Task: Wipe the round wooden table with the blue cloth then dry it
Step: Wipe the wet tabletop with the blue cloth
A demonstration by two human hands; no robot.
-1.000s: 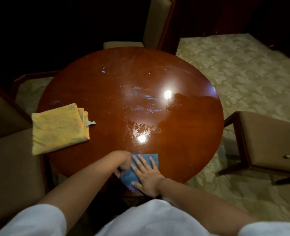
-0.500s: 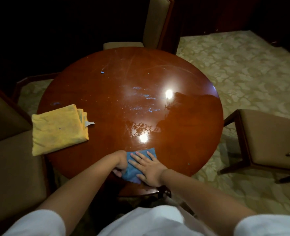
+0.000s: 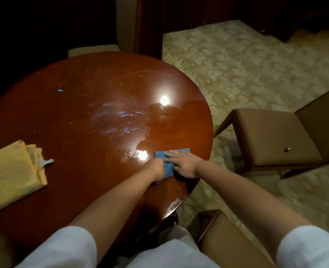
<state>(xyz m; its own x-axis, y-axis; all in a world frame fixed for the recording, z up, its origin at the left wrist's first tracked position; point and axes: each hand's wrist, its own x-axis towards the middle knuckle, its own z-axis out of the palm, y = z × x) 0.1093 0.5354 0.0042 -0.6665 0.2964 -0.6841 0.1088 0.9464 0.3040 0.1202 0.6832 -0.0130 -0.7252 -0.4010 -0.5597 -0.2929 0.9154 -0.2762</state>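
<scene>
The round wooden table (image 3: pixel 86 105) is glossy reddish-brown, with pale smears and wet streaks near its middle. The blue cloth (image 3: pixel 168 166) lies on the table's right side, a little in from the rim. My left hand (image 3: pixel 156 168) is closed on the cloth's left end. My right hand (image 3: pixel 185 164) lies flat on top of the cloth with fingers spread, pressing it down. Only the cloth's far edge and a strip between my hands show. A folded yellow cloth (image 3: pixel 12 171) with a white tag rests at the table's left edge.
A padded chair (image 3: pixel 275 136) stands right of the table on patterned carpet (image 3: pixel 246 64). Another chair (image 3: pixel 94 48) sits at the far side, and a padded seat (image 3: pixel 229 242) is close by my right arm. The far left is dark.
Both hands have slid the blue cloth from the near rim further onto the table and to the right. My view has shifted closer and rightward. The yellow cloth has not moved.
</scene>
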